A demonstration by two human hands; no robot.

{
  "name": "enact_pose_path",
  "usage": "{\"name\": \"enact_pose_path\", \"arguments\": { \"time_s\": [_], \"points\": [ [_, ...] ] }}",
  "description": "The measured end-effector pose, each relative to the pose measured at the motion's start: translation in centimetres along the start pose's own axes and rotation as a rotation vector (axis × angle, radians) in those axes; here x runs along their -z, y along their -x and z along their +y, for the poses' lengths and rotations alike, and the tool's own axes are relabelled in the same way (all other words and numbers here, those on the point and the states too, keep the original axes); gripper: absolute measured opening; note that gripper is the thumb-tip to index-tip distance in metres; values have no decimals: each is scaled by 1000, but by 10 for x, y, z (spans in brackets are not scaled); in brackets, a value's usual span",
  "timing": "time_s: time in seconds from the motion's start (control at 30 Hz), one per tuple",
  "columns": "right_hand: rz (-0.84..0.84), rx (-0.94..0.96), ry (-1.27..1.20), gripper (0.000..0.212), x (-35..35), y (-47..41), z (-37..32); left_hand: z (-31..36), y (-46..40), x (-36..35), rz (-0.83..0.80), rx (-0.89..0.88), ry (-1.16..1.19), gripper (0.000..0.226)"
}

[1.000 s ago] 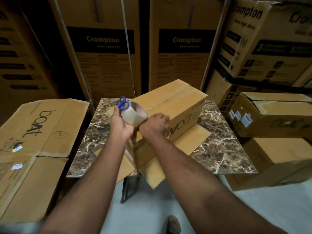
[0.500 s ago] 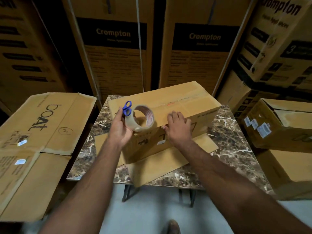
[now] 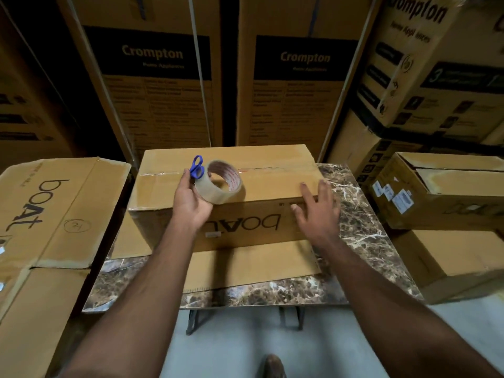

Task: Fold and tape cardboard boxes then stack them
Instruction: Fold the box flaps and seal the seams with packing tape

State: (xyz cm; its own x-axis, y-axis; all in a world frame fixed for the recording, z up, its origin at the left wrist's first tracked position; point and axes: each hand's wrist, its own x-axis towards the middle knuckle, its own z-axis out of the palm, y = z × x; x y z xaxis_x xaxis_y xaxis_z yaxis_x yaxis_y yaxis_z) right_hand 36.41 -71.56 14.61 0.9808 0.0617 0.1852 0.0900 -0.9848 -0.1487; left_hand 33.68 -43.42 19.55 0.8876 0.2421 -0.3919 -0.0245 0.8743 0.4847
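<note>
A brown cardboard box (image 3: 272, 184) printed "boAt" lies lengthways on the marble-topped table (image 3: 362, 227), its top flaps closed along a taped seam. My left hand (image 3: 191, 200) grips a roll of clear tape (image 3: 221, 184) together with blue-handled scissors (image 3: 197, 167), the roll resting on the box top. Fingers spread, my right hand (image 3: 317, 208) is against the box's near right corner. A flat sheet of cardboard (image 3: 253, 266) lies under the box.
Flattened "boAt" cartons (image 3: 51, 208) are stacked at the left. Two stacked boxes (image 3: 447, 192) stand on the right, beside the table. Tall "Crompton" cartons (image 3: 152, 85) wall off the back. My shoe (image 3: 272, 366) shows on the grey floor below.
The box has turned from slanted to square with the table edge. My left hand has lowered the tape roll onto the box top. My right hand slid to the right corner.
</note>
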Motion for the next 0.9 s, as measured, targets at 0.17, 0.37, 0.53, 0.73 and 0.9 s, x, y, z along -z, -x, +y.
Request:
{"name": "enact_pose_path", "arguments": {
  "time_s": [0.17,0.37,0.53,0.73,0.9],
  "points": [
    [-19,-61,-47,59,8,0,-2,2,-12,14,-34,20,-28,35],
    [1,-94,-12,56,7,9,-35,17,-14,6,11,-62,6,33],
    [-86,-62,23,59,15,10,-27,-14,9,-7,-61,51,-77,33],
    [139,60,-439,46,47,15,-41,-52,37,-42,-194,70,-379,35],
    [398,296,-632,45,84,36,-55,-79,67,-51,-322,-88,-957,32]
  ]
}}
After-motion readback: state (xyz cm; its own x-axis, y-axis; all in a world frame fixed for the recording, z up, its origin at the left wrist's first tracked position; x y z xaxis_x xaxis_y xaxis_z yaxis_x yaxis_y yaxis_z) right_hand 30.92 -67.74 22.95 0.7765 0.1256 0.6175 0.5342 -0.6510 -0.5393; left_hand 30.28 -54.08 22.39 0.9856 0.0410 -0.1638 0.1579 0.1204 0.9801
